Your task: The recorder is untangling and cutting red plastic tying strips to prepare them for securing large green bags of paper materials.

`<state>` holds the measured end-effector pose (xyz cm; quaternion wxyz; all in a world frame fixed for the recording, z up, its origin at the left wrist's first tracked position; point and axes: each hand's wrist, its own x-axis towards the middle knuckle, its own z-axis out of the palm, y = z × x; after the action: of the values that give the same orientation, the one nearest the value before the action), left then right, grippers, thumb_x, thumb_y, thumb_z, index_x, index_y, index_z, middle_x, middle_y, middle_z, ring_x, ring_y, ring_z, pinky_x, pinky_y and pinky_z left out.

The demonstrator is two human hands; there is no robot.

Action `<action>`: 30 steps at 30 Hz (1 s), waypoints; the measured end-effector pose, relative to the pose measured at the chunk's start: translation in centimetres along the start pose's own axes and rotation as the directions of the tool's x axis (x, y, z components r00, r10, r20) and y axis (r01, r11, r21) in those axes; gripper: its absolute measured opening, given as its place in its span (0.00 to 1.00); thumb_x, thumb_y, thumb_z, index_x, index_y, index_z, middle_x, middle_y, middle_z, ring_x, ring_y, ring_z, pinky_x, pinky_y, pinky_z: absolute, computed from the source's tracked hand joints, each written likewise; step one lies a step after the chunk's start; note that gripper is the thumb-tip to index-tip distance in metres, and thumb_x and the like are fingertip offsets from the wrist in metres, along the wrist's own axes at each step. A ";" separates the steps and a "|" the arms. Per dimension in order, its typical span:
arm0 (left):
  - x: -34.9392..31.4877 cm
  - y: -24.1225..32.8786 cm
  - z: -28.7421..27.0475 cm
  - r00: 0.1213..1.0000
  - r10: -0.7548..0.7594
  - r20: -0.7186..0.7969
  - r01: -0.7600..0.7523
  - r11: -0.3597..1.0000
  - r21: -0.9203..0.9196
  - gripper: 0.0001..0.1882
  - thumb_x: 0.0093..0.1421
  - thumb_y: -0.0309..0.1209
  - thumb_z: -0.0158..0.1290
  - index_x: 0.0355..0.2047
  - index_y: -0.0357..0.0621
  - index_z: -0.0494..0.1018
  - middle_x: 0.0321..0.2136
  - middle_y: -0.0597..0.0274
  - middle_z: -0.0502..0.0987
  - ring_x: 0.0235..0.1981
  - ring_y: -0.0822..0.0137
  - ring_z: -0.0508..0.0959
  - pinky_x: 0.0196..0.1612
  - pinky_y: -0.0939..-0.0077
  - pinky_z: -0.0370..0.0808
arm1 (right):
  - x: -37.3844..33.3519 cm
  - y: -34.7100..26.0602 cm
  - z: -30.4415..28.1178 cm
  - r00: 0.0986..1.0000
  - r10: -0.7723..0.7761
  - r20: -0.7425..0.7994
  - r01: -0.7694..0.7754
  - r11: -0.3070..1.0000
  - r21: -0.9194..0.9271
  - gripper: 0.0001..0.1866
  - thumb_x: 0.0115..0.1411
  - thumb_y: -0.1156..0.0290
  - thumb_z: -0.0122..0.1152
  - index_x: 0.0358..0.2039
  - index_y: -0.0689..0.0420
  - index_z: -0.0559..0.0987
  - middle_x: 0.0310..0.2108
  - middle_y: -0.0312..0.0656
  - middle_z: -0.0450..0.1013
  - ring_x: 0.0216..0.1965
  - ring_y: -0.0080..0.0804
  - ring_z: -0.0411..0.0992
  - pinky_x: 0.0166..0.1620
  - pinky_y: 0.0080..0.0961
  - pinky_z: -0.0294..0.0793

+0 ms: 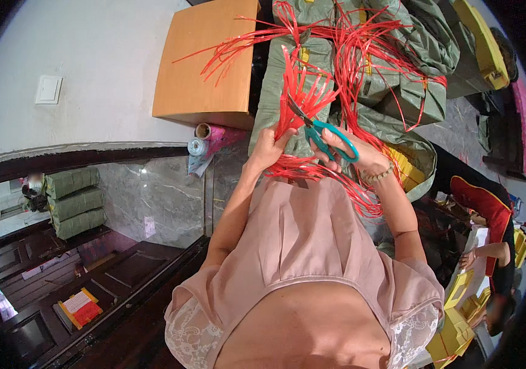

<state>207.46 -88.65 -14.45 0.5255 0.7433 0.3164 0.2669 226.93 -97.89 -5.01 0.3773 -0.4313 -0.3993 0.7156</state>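
My left hand (269,147) is closed round a bunch of red plastic strips (300,92), whose loose ends fan out above it. In my right hand (343,147) is a pair of scissors (337,138) with teal handles, my fingers through and around the loops. Their dark blades point up and left, in among the strips just above my left hand. More red strips (349,67) lie in tangled lengths over grey-green woven sacks (269,92), and some hang down past my right wrist to my lap.
A wooden box (204,61) stands left of the sacks, with rolls of film (198,146) beside it. On the right, another person in a red and black top (481,197) handles yellow boxes (453,335). A dark wooden door frame (171,270) runs along my left.
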 end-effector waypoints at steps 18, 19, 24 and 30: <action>-0.2 0.7 -0.4 0.997 -0.064 0.044 0.062 0.997 0.052 0.13 0.59 0.34 0.48 0.38 0.37 0.72 0.28 0.53 0.78 0.31 0.66 0.78 0.34 0.70 0.71 | 0.2 1.0 -1.1 0.985 0.057 0.160 -0.089 0.976 0.199 0.31 0.57 0.38 0.39 0.32 0.58 0.66 0.17 0.34 0.61 0.13 0.18 0.57 0.15 0.13 0.56; -0.2 0.7 -0.5 0.997 -0.060 0.050 0.058 0.997 0.046 0.13 0.59 0.35 0.48 0.38 0.37 0.72 0.28 0.53 0.78 0.31 0.65 0.78 0.34 0.70 0.71 | 0.2 1.0 -1.1 0.984 0.072 0.160 -0.104 0.974 0.203 0.30 0.57 0.38 0.39 0.33 0.58 0.66 0.17 0.34 0.61 0.13 0.18 0.57 0.15 0.13 0.56; -0.5 0.6 -0.2 0.998 -0.013 0.065 0.010 0.999 0.042 0.14 0.59 0.36 0.48 0.37 0.37 0.72 0.27 0.53 0.78 0.30 0.64 0.78 0.33 0.71 0.71 | 0.4 0.6 -1.5 0.989 0.084 0.122 -0.111 0.966 0.235 0.30 0.57 0.37 0.38 0.32 0.57 0.67 0.17 0.33 0.62 0.13 0.16 0.57 0.14 0.11 0.55; -0.7 0.5 -0.5 0.994 -0.086 0.066 0.081 0.993 0.081 0.14 0.60 0.37 0.48 0.33 0.37 0.74 0.21 0.56 0.76 0.23 0.68 0.75 0.28 0.72 0.69 | 1.5 0.5 -2.0 0.988 0.118 0.100 -0.148 0.911 0.386 0.28 0.56 0.39 0.42 0.30 0.55 0.69 0.14 0.29 0.62 0.09 0.11 0.56 0.10 0.08 0.49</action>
<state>206.73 -88.94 -13.85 0.5174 0.7583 0.3389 0.2060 228.19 -96.29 -6.51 0.3911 -0.3464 -0.2316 0.8206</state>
